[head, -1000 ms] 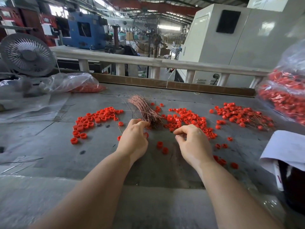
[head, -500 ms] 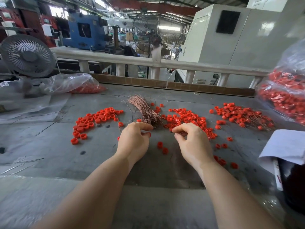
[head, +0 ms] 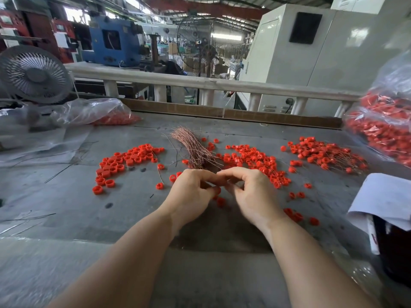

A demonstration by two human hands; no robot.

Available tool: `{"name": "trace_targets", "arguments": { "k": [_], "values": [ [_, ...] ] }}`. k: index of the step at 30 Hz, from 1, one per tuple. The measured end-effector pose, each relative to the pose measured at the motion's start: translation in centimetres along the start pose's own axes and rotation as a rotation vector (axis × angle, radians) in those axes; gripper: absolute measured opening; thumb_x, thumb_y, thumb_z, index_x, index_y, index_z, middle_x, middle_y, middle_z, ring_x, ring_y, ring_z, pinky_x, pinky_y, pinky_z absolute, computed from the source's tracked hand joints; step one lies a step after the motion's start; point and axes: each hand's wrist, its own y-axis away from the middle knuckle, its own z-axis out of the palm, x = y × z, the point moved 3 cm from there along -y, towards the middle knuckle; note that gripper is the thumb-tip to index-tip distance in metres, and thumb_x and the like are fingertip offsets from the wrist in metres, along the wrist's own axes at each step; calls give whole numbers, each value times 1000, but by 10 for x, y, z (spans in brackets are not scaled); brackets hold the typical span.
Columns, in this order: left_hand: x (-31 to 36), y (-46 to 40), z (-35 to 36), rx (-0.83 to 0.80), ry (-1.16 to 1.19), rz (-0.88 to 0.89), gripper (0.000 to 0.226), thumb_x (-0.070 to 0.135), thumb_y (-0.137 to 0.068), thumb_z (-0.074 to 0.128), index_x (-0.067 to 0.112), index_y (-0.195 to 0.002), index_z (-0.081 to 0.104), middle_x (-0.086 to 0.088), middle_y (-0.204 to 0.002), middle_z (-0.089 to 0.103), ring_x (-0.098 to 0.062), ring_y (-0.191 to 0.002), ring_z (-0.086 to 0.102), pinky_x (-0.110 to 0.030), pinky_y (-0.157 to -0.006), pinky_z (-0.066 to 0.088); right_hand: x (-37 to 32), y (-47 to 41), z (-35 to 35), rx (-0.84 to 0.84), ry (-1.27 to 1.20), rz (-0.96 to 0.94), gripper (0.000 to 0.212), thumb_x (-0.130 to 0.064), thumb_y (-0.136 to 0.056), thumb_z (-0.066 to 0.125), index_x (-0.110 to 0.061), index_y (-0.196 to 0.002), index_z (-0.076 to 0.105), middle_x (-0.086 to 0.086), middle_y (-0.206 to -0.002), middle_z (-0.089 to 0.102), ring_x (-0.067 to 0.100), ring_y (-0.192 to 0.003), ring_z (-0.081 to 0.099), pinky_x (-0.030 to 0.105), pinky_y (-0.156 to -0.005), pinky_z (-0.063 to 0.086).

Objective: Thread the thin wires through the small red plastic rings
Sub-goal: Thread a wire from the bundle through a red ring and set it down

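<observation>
My left hand (head: 191,192) and my right hand (head: 253,194) meet over the middle of the grey table (head: 66,196), forefingers and thumbs curled into pinches that touch tip to tip. My left hand pinches a thin wire and my right hand a small red ring, both almost hidden by the fingers. Just behind the hands lies a bundle of thin copper wires (head: 193,150). Loose red rings lie in a left pile (head: 124,161) and a middle pile (head: 251,161). Rings with wires through them lie at the right (head: 322,154). Two loose rings (head: 220,201) lie under the hands.
A clear bag of red rings (head: 100,113) lies at the back left and a fuller bag (head: 387,130) at the right edge. A fan (head: 33,74) stands at the far left. White paper (head: 382,196) covers a dark container (head: 393,252) near right.
My left hand has left the base of the wire bundle and moved right. My right hand has moved left from the middle ring pile, and the fingertips now meet.
</observation>
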Motion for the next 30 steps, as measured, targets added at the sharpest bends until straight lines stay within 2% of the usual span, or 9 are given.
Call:
{"name": "trace_targets", "arguments": {
  "k": [3,7,10,12,14,18,22,27,30],
  "values": [
    [0,0,0,15,-12,9,20,1,-83,63,14,-91,75,4,-76,66,-5,-66,57,-7,-63,42,3,-1,-4,123,6,16,16,-6,-81,68,-18,-89,75,-10,-80,68,-3,-69,57,11,-70,44],
    [-2,-1,-1,37,-1,14,20,1,-83,62,14,-90,74,6,-73,65,2,-61,55,-4,-59,39,4,-1,-7,184,0,27,11,-11,-82,69,-16,-89,75,-5,-86,72,10,-81,64,27,-78,51],
    [-4,-1,-2,67,159,-40,20,-3,-81,63,13,-87,73,7,-70,64,5,-61,56,-5,-60,41,3,-2,-8,201,-59,32,16,-7,-84,66,-16,-94,74,-8,-88,71,2,-84,64,17,-81,49],
    [-7,-1,-2,76,338,-100,21,-5,-81,63,13,-85,71,-1,-79,69,-6,-75,61,-12,-73,49,2,-3,-9,212,-167,53,20,-2,-84,63,-15,-96,73,-12,-84,69,1,-84,65,14,-81,49],
    [-9,-2,-3,78,447,-145,19,-5,-81,64,12,-87,71,-8,-86,69,-12,-81,62,-18,-80,50,2,-4,-10,237,-325,68,23,2,-85,61,-17,-94,72,-13,-80,68,-2,-78,65,10,-73,49],
    [-10,-2,-3,65,600,-217,15,-5,-84,60,8,-84,68,-8,-79,64,-12,-72,58,-15,-69,52,1,-6,-13,337,-547,98,25,1,-88,58,-22,-85,68,-6,-74,68,-2,-60,58,7,-57,43],
    [-10,-2,-1,30,750,-266,16,-8,-86,54,3,-84,64,-9,-74,62,-11,-62,60,-18,-60,55,7,-6,-17,454,-654,156,27,-3,-91,54,-25,-82,68,-11,-67,67,-1,-58,57,11,-49,42],
    [-11,-2,-2,47,754,-249,17,-9,-87,54,3,-87,65,-10,-75,63,-10,-60,62,-18,-62,55,16,-4,-30,696,-682,215,33,-1,-95,45,-26,-85,64,-3,-73,64,3,-61,58,14,-55,46],
    [-12,-3,-1,45,809,-291,20,-10,-86,53,4,-85,67,-8,-73,66,-12,-65,62,-18,-67,56,19,-2,-34,763,-605,245,31,-3,-97,42,-24,-97,65,-7,-74,60,-1,-62,55,12,-62,46]
  ]
}}
